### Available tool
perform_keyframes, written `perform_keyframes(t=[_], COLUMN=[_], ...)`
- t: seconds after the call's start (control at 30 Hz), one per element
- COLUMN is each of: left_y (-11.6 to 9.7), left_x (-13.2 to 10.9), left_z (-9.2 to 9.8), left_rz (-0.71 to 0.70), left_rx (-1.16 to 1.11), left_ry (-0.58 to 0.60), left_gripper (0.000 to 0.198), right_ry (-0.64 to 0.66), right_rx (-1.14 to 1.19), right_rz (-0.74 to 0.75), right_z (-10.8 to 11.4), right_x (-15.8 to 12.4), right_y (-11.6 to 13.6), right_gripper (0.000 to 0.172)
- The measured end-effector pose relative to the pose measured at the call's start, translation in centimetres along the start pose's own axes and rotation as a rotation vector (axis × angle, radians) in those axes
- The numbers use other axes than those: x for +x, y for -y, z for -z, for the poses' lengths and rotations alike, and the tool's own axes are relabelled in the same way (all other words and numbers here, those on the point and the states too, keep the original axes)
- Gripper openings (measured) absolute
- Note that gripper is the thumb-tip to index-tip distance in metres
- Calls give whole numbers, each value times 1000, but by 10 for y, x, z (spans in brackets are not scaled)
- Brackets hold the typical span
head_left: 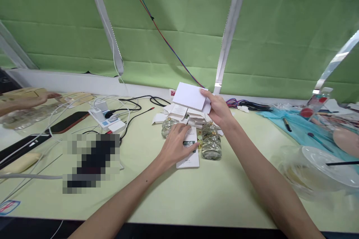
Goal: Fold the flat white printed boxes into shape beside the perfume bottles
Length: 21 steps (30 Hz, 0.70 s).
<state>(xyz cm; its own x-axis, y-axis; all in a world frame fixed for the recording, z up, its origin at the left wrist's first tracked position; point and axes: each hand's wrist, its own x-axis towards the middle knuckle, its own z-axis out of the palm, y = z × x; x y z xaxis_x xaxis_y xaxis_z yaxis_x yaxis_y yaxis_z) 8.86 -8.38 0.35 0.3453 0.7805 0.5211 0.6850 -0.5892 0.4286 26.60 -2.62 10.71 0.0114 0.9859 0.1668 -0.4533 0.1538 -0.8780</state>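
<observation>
My right hand pinches a flat white carton by its right end and holds it up above a pile of white folded cartons. My left hand rests with its fingers spread on a small white box lying flat on the pale table. A ribbed glass bottle with a gold cap lies just right of that box. Another glass bottle sits just beyond my left hand.
A white power strip with plugs and tangled cables lies at mid left, beside a dark phone. Another person's hand is at the far left. A clear plastic lid, pens and a teal cloth fill the right side.
</observation>
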Motion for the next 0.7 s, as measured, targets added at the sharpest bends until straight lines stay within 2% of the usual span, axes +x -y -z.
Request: perform_keyframes(t=[0.33, 0.7], left_y=[-1, -3], left_x=[-1, -1], left_z=[-7, -10], left_rz=[21, -31], left_rx=[-16, -55], left_ry=[-20, 9], left_gripper=[58, 47], right_ry=[30, 30], right_rx=[-45, -34], right_rz=[17, 15], right_z=[1, -2], right_x=[1, -2], right_y=[-5, -5], right_gripper=[35, 34])
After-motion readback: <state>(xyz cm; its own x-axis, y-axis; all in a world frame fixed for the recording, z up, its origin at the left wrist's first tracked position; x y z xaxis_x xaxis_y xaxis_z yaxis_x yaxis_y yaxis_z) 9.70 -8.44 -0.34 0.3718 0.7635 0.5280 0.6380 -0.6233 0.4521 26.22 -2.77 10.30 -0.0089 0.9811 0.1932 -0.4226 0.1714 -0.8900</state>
